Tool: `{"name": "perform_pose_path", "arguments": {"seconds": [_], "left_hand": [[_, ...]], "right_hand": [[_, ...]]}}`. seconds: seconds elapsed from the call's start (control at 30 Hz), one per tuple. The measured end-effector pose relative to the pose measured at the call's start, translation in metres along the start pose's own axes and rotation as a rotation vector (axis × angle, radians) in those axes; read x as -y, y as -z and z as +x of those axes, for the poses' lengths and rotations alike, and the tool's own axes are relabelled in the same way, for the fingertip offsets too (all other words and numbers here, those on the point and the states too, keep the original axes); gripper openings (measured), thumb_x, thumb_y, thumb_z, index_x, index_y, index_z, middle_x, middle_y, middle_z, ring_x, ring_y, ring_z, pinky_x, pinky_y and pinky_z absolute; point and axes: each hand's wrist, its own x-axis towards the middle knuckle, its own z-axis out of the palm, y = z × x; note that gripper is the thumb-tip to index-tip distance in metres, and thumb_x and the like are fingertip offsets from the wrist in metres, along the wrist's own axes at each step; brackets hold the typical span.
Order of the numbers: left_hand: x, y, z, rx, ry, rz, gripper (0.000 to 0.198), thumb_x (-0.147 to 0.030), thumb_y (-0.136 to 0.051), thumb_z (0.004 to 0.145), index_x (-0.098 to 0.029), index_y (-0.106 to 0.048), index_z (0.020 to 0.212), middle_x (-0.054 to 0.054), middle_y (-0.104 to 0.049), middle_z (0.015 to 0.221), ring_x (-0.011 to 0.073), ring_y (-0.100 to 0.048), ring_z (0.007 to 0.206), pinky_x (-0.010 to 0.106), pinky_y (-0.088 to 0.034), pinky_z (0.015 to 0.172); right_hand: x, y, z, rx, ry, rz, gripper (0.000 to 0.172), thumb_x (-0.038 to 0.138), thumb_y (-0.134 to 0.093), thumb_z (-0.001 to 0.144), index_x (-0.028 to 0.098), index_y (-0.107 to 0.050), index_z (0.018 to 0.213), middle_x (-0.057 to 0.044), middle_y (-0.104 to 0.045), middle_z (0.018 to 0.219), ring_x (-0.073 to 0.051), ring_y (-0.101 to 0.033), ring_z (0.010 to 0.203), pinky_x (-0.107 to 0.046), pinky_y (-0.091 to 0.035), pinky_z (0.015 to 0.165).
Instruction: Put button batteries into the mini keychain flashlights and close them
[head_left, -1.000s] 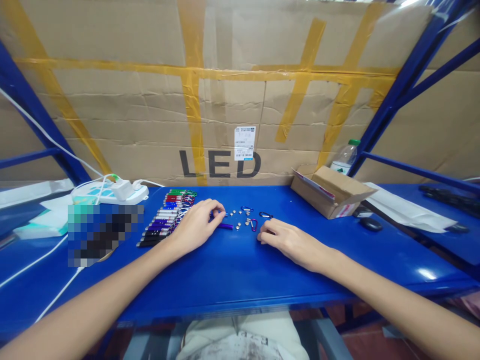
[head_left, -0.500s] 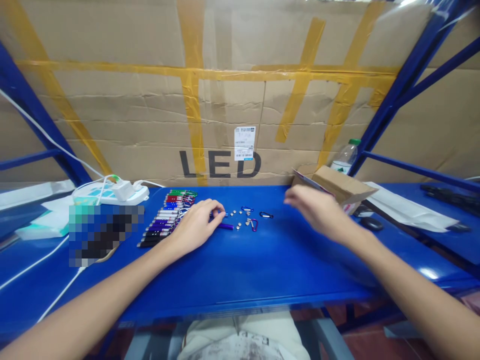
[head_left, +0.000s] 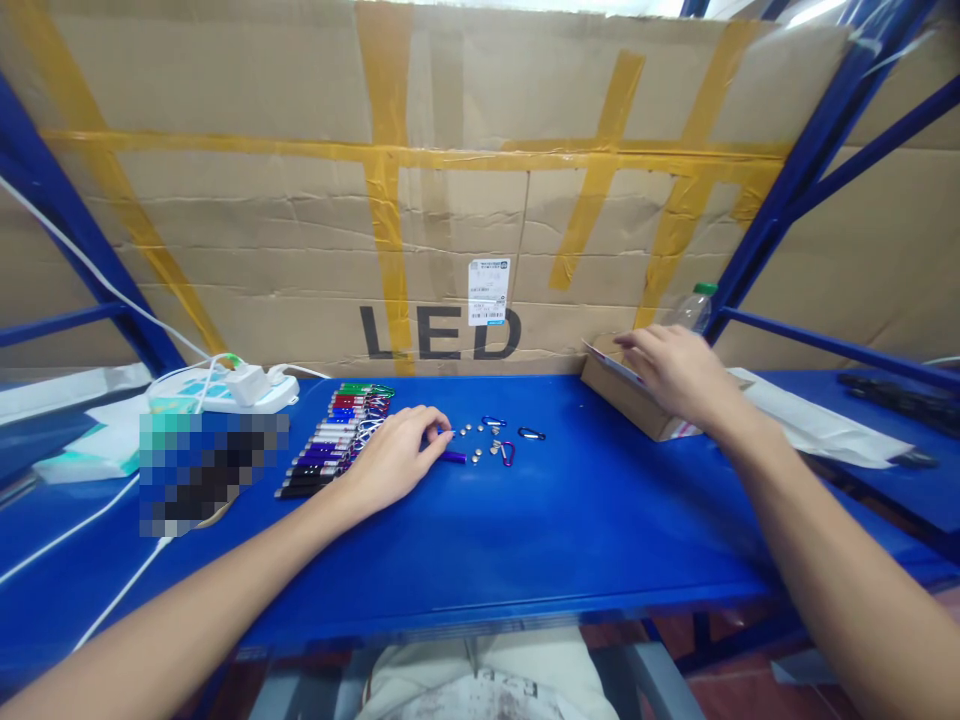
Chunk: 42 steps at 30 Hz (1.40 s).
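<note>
My left hand rests on the blue table, its fingers curled round a small purple flashlight. Left of it lies a row of several small keychain flashlights in purple, blue, red and green. Small round button cells and a few carabiner clips lie just right of its fingertips. My right hand reaches over the open small cardboard box at the table's right back, fingers bent down into it; what they touch is hidden.
A large taped cardboard sheet marked LED forms the back wall. A white power strip with cables sits back left. A plastic bottle stands behind the box, white paper and blue rack struts to the right.
My right hand lifted off the table near the clips and moved right and back to the cardboard box. My left hand stayed in place on the purple flashlight.
</note>
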Motion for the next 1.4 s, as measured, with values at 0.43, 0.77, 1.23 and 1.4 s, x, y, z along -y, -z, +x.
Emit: {"name": "perform_pose_path", "arguments": {"seconds": [0.43,0.77,1.23,1.4], "left_hand": [[0.01,-0.002,0.0,0.008,-0.046,0.071,0.023,-0.036,-0.057,0.108,-0.021,-0.071,0.1,0.006,-0.072,0.098,0.0273,-0.061,0.097,0.041,-0.046,0.09],[0.011,-0.002,-0.001,0.003,-0.048,0.065,0.026,-0.039,-0.055,0.108,-0.021,-0.072,0.101,0.006,-0.073,0.099,0.0272,-0.061,0.097,0.042,-0.047,0.09],[0.009,-0.002,-0.001,0.023,-0.064,0.075,0.027,-0.04,-0.055,0.107,-0.022,-0.073,0.1,0.007,-0.073,0.099,0.0278,-0.062,0.098,0.042,-0.048,0.091],[0.013,-0.004,-0.002,0.038,-0.014,0.118,0.029,-0.044,-0.06,0.105,-0.022,-0.075,0.096,0.008,-0.073,0.102,0.0289,-0.063,0.098,0.041,-0.048,0.091]], "right_hand": [[0.089,-0.042,-0.027,0.304,0.43,0.408,0.018,0.025,-0.045,0.112,0.022,-0.059,0.101,-0.009,-0.065,0.103,-0.026,-0.06,0.093,-0.038,-0.05,0.084],[0.097,-0.04,-0.031,0.137,0.454,0.258,0.016,0.02,-0.044,0.109,0.023,-0.05,0.095,-0.009,-0.065,0.095,-0.025,-0.061,0.083,-0.036,-0.049,0.076],[-0.005,-0.02,-0.023,-0.236,-0.337,-0.07,0.017,0.028,-0.047,0.1,0.02,-0.06,0.094,-0.017,-0.07,0.088,-0.035,-0.058,0.088,-0.045,-0.041,0.078],[0.02,-0.012,-0.022,-0.423,-0.299,-0.01,0.029,0.03,-0.042,0.106,0.015,-0.065,0.114,-0.023,-0.07,0.113,-0.04,-0.054,0.105,-0.054,-0.04,0.09]]}}
